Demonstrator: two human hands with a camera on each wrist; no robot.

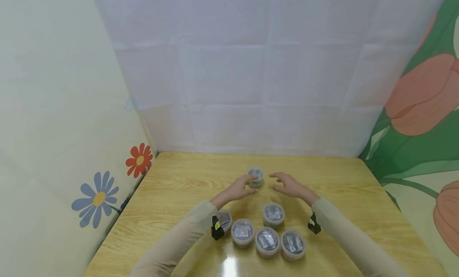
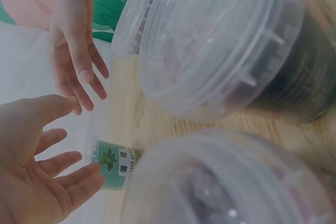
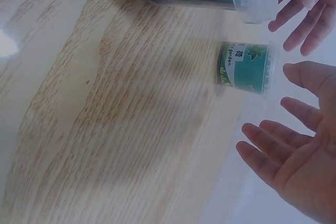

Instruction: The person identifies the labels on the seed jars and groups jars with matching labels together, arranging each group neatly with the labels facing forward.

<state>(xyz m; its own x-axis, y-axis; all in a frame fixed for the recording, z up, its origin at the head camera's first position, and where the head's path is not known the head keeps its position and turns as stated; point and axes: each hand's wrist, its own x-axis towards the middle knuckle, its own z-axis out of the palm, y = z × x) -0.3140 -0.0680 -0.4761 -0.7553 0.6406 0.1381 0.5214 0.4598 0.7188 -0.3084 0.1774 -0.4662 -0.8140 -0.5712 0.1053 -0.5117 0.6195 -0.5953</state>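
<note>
A small lidded plastic cup (image 1: 255, 183) with a green leaf-printed label stands toward the back of the table, between my two hands. My left hand (image 1: 241, 188) is right beside it on the left, fingers apart and slightly bent, overlapping the cup's edge in the head view. On the other side my right hand (image 1: 288, 185) is held with its fingers spread, a small gap from the cup. The label of this green cup (image 2: 113, 163) shows in the left wrist view, and the same cup (image 3: 247, 67) stands upright beyond my right fingers in the right wrist view.
Nearer to me stand several more clear-lidded cups with dark packets under their lids, among them one set forward (image 1: 273, 214) and one at the right (image 1: 293, 244). My left sleeve partly covers the leftmost cup (image 1: 225, 219). A white cloth (image 1: 229, 69) hangs behind the wooden table (image 1: 172, 177).
</note>
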